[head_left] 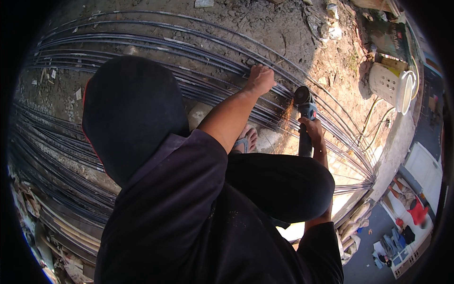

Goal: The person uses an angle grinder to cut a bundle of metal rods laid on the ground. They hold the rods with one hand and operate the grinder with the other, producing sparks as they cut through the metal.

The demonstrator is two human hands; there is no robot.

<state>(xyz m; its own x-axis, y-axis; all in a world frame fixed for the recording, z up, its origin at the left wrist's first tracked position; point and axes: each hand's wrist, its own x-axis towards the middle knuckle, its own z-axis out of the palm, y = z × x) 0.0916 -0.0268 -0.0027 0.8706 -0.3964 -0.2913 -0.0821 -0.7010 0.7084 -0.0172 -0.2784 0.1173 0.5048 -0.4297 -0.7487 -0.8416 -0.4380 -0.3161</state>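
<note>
In my right hand (pixel 312 128) is an angle grinder (pixel 308 110), gripped around its body, with its round disc end against a bundle of long dark steel rods (pixel 222 97). Orange sparks (pixel 287 115) spray from the disc down toward my feet. My left hand (pixel 261 79) is closed on the steel rods a little to the left of the grinder; its fingertips are partly hidden. A foot in a grey sandal (pixel 247 138) shows just below the rods, beside a pale stone block (pixel 268 139).
More dark rods (pixel 56 146) lie at the left. A dark rounded form with a red edge (pixel 132 118) blocks much of the left view. A white perforated bucket (pixel 396 87) lies tipped at right. A person in red (pixel 418 213) is farther off at lower right.
</note>
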